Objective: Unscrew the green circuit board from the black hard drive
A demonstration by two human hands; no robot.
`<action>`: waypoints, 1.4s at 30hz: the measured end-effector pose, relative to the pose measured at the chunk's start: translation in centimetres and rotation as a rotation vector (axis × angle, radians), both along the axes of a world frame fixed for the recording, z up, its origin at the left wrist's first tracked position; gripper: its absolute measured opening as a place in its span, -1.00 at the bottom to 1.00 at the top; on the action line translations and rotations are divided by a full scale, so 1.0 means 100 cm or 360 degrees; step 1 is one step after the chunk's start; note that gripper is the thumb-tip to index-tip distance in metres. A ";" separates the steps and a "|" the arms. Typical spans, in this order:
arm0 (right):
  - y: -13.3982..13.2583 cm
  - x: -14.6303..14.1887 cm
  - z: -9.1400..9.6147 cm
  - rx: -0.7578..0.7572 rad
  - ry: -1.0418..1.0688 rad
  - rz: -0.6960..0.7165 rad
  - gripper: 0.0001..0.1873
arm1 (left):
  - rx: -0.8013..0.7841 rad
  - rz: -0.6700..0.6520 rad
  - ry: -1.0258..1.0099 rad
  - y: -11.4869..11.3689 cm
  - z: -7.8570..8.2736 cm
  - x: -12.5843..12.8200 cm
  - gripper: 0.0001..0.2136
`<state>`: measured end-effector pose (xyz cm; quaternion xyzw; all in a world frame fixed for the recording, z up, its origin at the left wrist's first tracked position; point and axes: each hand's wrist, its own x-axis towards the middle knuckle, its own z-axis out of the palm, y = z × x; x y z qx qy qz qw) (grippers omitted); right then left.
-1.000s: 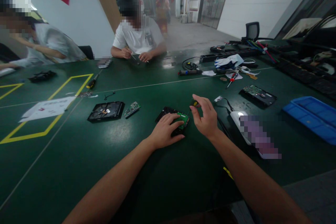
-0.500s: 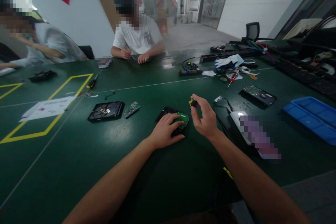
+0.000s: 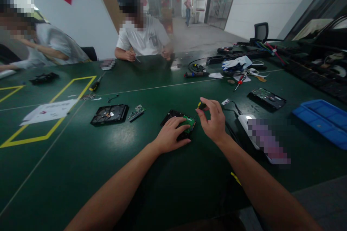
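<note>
Spread across a hard drive (image 3: pixel 168 114) is my left hand (image 3: pixel 170 135), its fingers resting flat on top and its thumb along the near edge. Part of the drive's green circuit board (image 3: pixel 189 121) shows beyond the fingers. My right hand (image 3: pixel 213 119) is closed on a small screwdriver (image 3: pixel 201 105) with a black and yellow handle. Its thin shaft slants down toward the right edge of the board; the tip is too small to make out. Left of my hands lie another hard drive (image 3: pixel 109 114) and a loose circuit board (image 3: pixel 137 112).
To the right are a pixelated phone-like thing on a white device (image 3: pixel 248 119), another hard drive (image 3: pixel 267 98) and a blue tray (image 3: pixel 320 119). Farther back lie a glove (image 3: pixel 235 64), a red screwdriver (image 3: pixel 239 83) and cables. A co-worker (image 3: pixel 145 36) sits opposite.
The fingers of my right hand have shifted slightly on the screwdriver handle, which tilts a bit more to the right. My left hand stays put. The co-worker opposite has raised one hand.
</note>
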<state>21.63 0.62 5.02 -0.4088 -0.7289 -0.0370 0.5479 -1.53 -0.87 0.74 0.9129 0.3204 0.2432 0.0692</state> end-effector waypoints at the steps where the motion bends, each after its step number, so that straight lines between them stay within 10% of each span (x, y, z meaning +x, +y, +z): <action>1: 0.000 0.000 -0.001 -0.0020 -0.0008 0.0023 -0.46 | 0.0005 0.0005 0.0003 0.000 0.000 0.000 -0.47; 42: 0.001 0.001 -0.003 -0.0110 -0.0054 0.0073 -0.35 | -0.0015 -0.0001 -0.0009 0.000 0.000 -0.001 -0.46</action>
